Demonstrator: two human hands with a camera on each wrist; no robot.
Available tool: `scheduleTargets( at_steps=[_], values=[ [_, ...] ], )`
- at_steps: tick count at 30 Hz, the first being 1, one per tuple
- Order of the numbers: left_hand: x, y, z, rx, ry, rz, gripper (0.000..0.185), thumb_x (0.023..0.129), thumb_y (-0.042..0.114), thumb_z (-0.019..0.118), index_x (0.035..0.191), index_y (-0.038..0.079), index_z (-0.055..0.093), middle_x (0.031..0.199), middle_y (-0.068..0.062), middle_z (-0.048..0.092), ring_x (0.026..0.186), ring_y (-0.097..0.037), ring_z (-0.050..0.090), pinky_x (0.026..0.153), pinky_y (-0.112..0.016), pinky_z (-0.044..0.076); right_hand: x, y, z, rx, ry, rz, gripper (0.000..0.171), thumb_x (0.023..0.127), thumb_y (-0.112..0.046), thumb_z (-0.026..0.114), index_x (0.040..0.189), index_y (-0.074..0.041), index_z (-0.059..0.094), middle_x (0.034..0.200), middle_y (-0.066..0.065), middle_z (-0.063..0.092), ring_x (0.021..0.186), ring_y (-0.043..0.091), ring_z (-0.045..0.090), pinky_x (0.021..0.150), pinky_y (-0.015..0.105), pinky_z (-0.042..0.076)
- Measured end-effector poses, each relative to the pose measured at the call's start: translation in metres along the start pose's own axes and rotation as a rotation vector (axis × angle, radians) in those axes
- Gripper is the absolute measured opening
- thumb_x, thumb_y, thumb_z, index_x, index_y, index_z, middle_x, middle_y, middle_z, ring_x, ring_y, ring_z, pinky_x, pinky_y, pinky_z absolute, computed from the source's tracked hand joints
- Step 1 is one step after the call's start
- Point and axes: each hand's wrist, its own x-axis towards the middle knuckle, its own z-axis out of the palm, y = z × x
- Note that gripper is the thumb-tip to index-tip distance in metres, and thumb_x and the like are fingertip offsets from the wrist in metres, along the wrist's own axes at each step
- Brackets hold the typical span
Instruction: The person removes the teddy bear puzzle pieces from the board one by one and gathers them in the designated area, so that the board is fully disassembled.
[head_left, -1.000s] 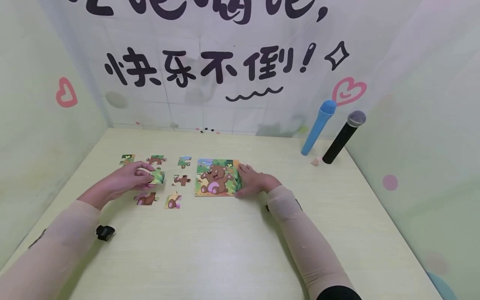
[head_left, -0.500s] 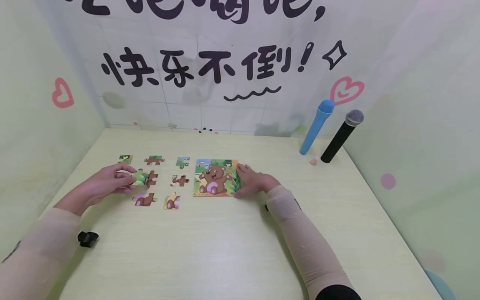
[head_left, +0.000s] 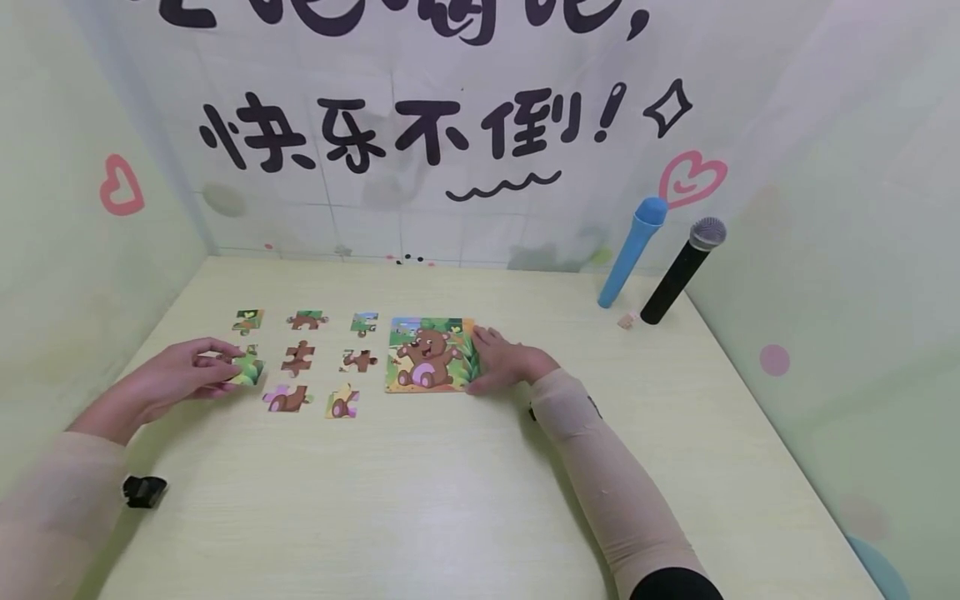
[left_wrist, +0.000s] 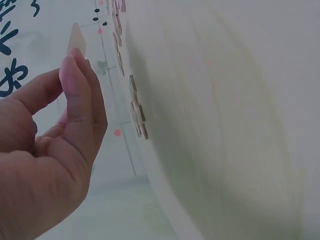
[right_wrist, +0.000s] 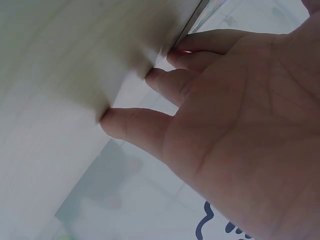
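My left hand [head_left: 176, 377] pinches a green leafy puzzle piece [head_left: 247, 369] at the left end of the middle row of loose pieces. In the left wrist view the piece [left_wrist: 76, 39] shows edge-on past my thumb and finger [left_wrist: 80, 100]. A bear puzzle board [head_left: 427, 354] lies flat at the table's middle. My right hand [head_left: 504, 360] rests on its right edge, fingers touching the board; the right wrist view shows those fingers [right_wrist: 190, 55] against the edge. Several loose pieces lie left of the board, among them a brown one [head_left: 297, 358] and a pink one [head_left: 285, 398].
A blue toy microphone [head_left: 632, 250] and a black microphone [head_left: 682, 268] lean against the back wall at the right, with a small object [head_left: 625, 319] at their feet. A black clip [head_left: 144, 490] lies near my left forearm. Walls close in the pale wooden table [head_left: 465, 483] on three sides.
My left hand has carried the green leafy piece leftward, away from the brown pieces, towards the left column. The right hand has stayed on the board's edge.
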Motion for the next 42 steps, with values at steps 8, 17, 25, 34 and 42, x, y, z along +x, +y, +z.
scheduleTargets(
  at_steps=[8, 17, 25, 34, 42],
  values=[
    [-0.012, -0.009, -0.007, 0.056, -0.009, -0.053, 0.051, 0.100, 0.019, 0.067, 0.136, -0.010, 0.046, 0.101, -0.007, 0.064, 0.082, -0.016, 0.069, 0.076, -0.032, 0.060, 0.000, 0.000, 0.000, -0.010, 0.000, -0.001, 0.104, 0.094, -0.049, 0.069, 0.162, -0.005, 0.004, 0.170, 0.011, -0.003, 0.156, 0.029, -0.005, 0.122, 0.056, 0.014],
    [-0.018, -0.014, -0.005, 0.191, 0.010, -0.051, 0.043, 0.099, 0.013, 0.066, 0.127, -0.013, 0.047, 0.094, -0.012, 0.060, 0.074, -0.017, 0.067, 0.066, -0.031, 0.059, 0.000, 0.000, 0.000, -0.001, 0.001, 0.001, 0.104, 0.093, -0.048, 0.069, 0.162, -0.005, 0.004, 0.170, 0.010, -0.003, 0.156, 0.028, -0.005, 0.122, 0.058, 0.014],
    [-0.018, -0.005, -0.003, 0.298, 0.075, -0.104, 0.056, 0.093, 0.016, 0.075, 0.118, -0.016, 0.036, 0.087, -0.015, 0.063, 0.068, -0.022, 0.070, 0.062, -0.035, 0.059, -0.001, -0.001, -0.001, 0.000, 0.001, -0.002, 0.104, 0.093, -0.048, 0.069, 0.162, -0.005, 0.005, 0.170, 0.011, -0.002, 0.156, 0.028, -0.004, 0.122, 0.058, 0.014],
    [-0.013, -0.004, -0.004, 0.547, 0.117, -0.121, 0.082, 0.086, 0.044, 0.080, 0.116, -0.017, 0.034, 0.067, -0.006, 0.064, 0.063, -0.021, 0.062, 0.063, -0.034, 0.046, -0.001, 0.002, 0.001, 0.018, 0.009, -0.010, 0.105, 0.092, -0.047, 0.071, 0.162, -0.005, 0.005, 0.170, 0.011, -0.001, 0.156, 0.029, -0.004, 0.121, 0.060, 0.013],
    [-0.011, -0.009, -0.006, 0.514, 0.049, -0.142, 0.079, 0.089, 0.054, 0.073, 0.116, -0.012, 0.038, 0.074, -0.007, 0.059, 0.064, -0.021, 0.053, 0.060, -0.035, 0.046, 0.000, 0.000, 0.000, 0.033, 0.002, -0.006, 0.105, 0.093, -0.047, 0.071, 0.163, -0.006, 0.005, 0.171, 0.010, -0.002, 0.156, 0.028, -0.005, 0.122, 0.056, 0.012]
  ],
)
